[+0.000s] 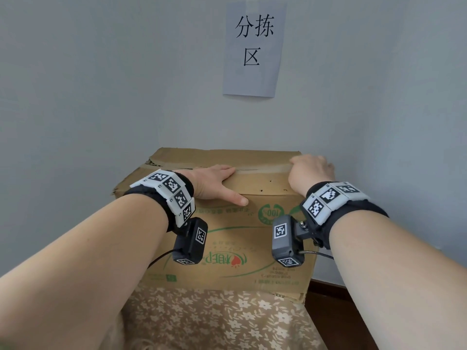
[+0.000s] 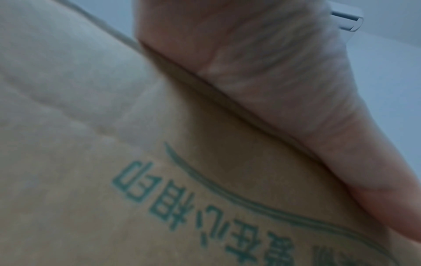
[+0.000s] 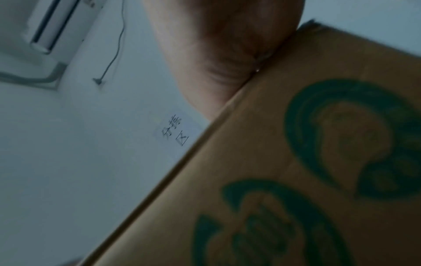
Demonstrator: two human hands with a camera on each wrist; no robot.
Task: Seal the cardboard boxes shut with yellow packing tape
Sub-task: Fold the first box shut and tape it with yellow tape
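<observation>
Pressing down on a closed cardboard box that stands on a flower-patterned cloth, a person works with both arms reaching forward. The left hand lies flat, fingers straight along the top seam, thumb on the front edge. The right hand rests over the far right corner; its fingers are hidden, so its grip cannot be told. A strip of tape already runs along the seam, suggesting this box is nearly sealed and only smoothing remains. No tape roll shows. Behind, a paper sign hangs on the wall.
</observation>
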